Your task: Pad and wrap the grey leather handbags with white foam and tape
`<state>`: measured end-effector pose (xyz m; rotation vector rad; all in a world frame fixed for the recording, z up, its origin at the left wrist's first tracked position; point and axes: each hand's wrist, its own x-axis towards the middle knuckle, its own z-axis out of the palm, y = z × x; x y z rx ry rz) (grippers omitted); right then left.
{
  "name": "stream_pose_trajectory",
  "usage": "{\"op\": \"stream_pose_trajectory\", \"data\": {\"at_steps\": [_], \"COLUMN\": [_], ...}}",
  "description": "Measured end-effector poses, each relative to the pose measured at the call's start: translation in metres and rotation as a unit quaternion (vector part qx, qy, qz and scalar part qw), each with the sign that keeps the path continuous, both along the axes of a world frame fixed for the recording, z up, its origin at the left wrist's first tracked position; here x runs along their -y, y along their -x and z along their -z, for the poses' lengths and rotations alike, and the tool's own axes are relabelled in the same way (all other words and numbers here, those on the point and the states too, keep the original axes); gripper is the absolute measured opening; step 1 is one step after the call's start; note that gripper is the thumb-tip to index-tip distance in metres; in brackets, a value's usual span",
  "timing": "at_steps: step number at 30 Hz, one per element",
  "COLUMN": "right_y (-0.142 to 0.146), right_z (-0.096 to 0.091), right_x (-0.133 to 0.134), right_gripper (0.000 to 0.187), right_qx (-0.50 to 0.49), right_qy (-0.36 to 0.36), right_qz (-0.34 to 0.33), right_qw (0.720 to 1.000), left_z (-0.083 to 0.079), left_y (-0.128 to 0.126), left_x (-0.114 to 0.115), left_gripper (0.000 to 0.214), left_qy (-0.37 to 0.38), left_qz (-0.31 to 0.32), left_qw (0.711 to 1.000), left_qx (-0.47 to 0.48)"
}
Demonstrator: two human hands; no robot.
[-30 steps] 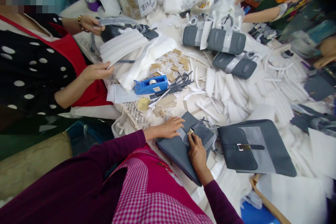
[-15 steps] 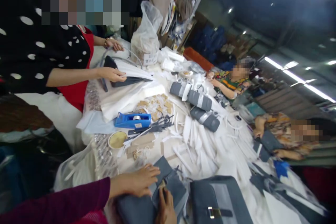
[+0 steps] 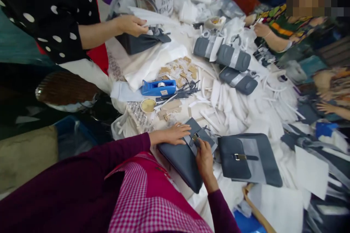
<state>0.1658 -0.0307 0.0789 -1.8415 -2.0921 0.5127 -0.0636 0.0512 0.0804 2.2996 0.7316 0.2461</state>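
Note:
A dark grey bag [image 3: 180, 162] with a flap and a metal buckle [image 3: 195, 137] lies tilted on the table in front of me. My left hand [image 3: 175, 133] rests flat on the bag's upper left part, fingers stretched out. Just below the buckle, my right hand [image 3: 204, 158] has its fingertips closed at the short strap [image 3: 194, 146]; part of the strap is hidden by the fingers. A second grey bag [image 3: 251, 160], with a buckle and a clear film band round it, lies flat to the right.
A blue tape dispenser [image 3: 158, 87], a round tin [image 3: 148, 105] and brown tags [image 3: 180, 71] lie beyond my hands. White foam strips [image 3: 235, 109] and wrapped grey bags [image 3: 237, 80] cover the middle. A co-worker's hand [image 3: 133, 25] handles another bag at left; others work at right.
My view has tipped downward, so my apron and right forearm now show. My left hand stays spread on the bag, and my right hand remains at the buckle.

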Motion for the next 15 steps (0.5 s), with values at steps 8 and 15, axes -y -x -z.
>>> {"op": "stream_pose_trajectory", "data": {"at_steps": [8,15], "right_y": [-0.016,-0.044], "right_z": [0.0,0.013], "right_x": [0.008,0.029], "right_gripper": [0.041,0.071], "right_qx": [0.024,-0.136], "right_qy": [-0.052,0.033], "right_qz": [0.05,0.295], "right_qw": [0.997,0.945], "left_z": [0.0,-0.015], "left_y": [0.002,-0.009], "left_x": [0.002,0.01], "left_gripper": [0.054,0.053], "left_qy": [-0.011,-0.081], "left_qz": [-0.01,-0.019], "left_qw": [1.0,0.995], "left_qx": [0.009,-0.046]}}
